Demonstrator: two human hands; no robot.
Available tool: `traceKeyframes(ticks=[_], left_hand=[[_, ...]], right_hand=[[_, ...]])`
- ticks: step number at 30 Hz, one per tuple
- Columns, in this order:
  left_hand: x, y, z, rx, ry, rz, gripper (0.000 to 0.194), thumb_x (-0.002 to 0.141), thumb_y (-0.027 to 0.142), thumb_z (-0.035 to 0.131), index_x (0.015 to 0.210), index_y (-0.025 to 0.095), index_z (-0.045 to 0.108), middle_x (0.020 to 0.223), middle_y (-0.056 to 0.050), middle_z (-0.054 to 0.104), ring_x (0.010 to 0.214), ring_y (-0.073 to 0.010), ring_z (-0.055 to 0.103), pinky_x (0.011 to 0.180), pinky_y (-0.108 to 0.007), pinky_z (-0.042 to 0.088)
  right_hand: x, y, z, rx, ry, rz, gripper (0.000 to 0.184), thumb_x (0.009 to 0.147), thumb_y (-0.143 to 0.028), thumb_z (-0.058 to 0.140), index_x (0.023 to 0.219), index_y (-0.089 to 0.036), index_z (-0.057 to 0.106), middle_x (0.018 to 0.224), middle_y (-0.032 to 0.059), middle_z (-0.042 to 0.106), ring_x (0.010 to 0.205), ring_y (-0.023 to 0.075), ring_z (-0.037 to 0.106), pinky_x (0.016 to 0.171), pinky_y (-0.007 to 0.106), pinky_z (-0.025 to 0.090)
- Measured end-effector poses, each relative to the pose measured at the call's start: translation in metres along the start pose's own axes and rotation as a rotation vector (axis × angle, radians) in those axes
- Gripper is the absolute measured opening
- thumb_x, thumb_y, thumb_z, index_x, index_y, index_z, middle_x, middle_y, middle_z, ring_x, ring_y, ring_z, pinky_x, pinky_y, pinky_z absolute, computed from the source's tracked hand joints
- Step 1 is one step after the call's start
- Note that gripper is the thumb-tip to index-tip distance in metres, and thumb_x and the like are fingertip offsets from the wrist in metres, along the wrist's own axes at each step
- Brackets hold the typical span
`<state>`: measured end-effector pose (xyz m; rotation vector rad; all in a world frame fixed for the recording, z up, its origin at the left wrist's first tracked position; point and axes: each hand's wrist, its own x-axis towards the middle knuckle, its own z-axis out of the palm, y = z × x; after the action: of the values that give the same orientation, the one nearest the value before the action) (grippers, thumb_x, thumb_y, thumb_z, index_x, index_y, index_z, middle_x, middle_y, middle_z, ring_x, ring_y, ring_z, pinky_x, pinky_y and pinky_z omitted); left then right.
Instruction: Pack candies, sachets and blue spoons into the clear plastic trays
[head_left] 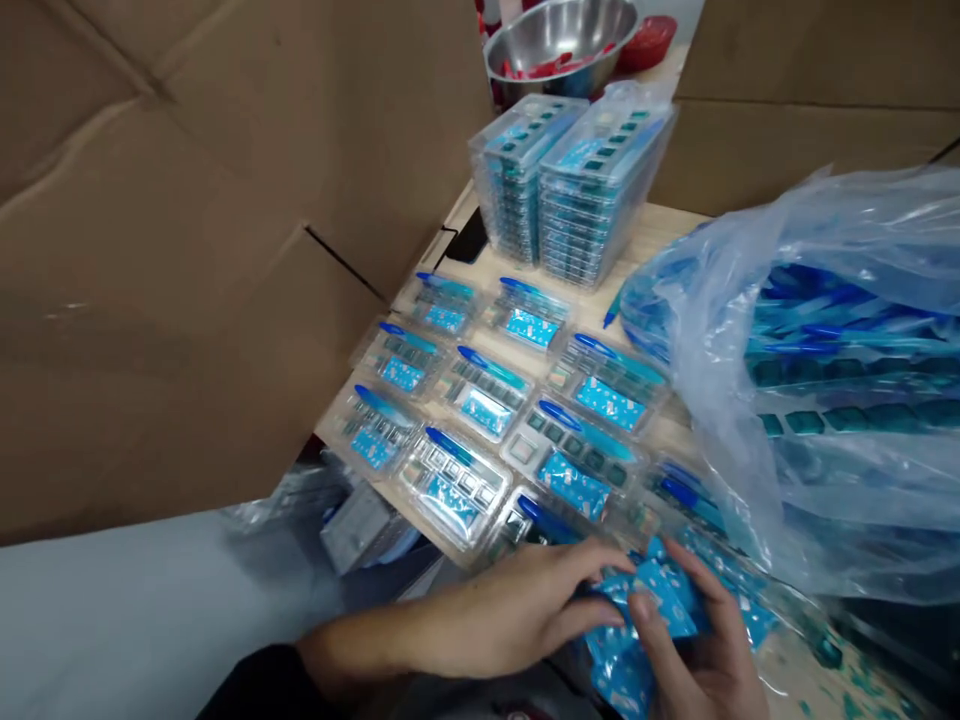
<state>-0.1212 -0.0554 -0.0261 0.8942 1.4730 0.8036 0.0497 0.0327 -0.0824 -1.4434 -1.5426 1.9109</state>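
My left hand (517, 610) and my right hand (697, 650) meet at the bottom of the view over a stack of small blue printed packets (660, 600). Both hands pinch the top packets, fingers curled around them. Just beyond my hands, several clear plastic blister trays (480, 390) lie in rows on a light wooden board (645, 235). Each tray holds a blue pen-like tool, small dark squares and a blue packet.
Two tall stacks of clear trays (570, 180) stand at the far end of the board. A large clear plastic bag (825, 380) full of blue parts bulges at the right. Cardboard walls (187, 250) rise left and behind. A steel bowl (559, 40) sits beyond.
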Motion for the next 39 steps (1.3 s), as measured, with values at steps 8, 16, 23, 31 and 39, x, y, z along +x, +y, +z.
traceKeyframes(ticks=[8, 16, 23, 31, 39], left_hand=[[-0.015, -0.029, -0.066, 0.154, 0.531, 0.163, 0.022, 0.096, 0.027, 0.051, 0.108, 0.023, 0.068, 0.111, -0.005, 0.072, 0.104, -0.0195, 0.065, 0.094, -0.031, 0.05], [0.02, -0.067, -0.141, 0.568, 0.86, 0.11, 0.012, 0.084, 0.015, 0.066, 0.09, 0.022, 0.073, 0.108, -0.009, 0.069, 0.111, -0.0274, 0.055, 0.105, -0.052, 0.036], [-0.004, -0.031, -0.038, -0.17, 0.231, 0.108, 0.023, 0.087, 0.03, 0.066, 0.108, 0.022, 0.066, 0.096, -0.005, 0.067, 0.088, -0.0173, 0.062, 0.083, -0.033, 0.05], [-0.007, -0.023, -0.045, -0.064, 0.494, 0.09, 0.01, 0.085, 0.026, 0.062, 0.091, 0.019, 0.068, 0.083, -0.001, 0.068, 0.073, -0.0139, 0.062, 0.068, -0.025, 0.05], [0.039, -0.04, -0.242, 0.352, 1.184, 0.014, 0.02, 0.085, 0.005, 0.043, 0.092, 0.016, 0.059, 0.101, -0.008, 0.066, 0.102, -0.0218, 0.058, 0.093, -0.036, 0.042]], right_hand=[[-0.007, 0.004, 0.003, -0.116, -0.012, 0.001, 0.046, 0.073, -0.049, 0.078, 0.113, -0.027, 0.068, 0.119, 0.0059, 0.068, 0.11, 0.0306, 0.063, 0.075, 0.034, 0.059], [-0.015, 0.002, 0.002, -0.091, -0.006, -0.005, 0.057, 0.074, -0.047, 0.078, 0.126, -0.029, 0.062, 0.13, 0.0042, 0.063, 0.119, 0.0306, 0.059, 0.087, 0.037, 0.058], [-0.012, -0.009, 0.017, -0.115, 0.055, -0.111, 0.069, 0.072, -0.041, 0.081, 0.135, -0.031, 0.054, 0.117, 0.0056, 0.068, 0.111, 0.0335, 0.062, 0.074, 0.04, 0.061], [-0.006, 0.0, 0.017, -0.05, -0.076, -0.155, 0.038, 0.075, -0.041, 0.077, 0.107, -0.025, 0.067, 0.112, 0.0034, 0.07, 0.105, 0.0262, 0.066, 0.083, 0.032, 0.059], [-0.013, 0.014, 0.001, -0.032, -0.045, -0.091, 0.043, 0.071, -0.042, 0.081, 0.109, -0.025, 0.068, 0.117, 0.0037, 0.07, 0.113, 0.0275, 0.063, 0.084, 0.03, 0.059]])
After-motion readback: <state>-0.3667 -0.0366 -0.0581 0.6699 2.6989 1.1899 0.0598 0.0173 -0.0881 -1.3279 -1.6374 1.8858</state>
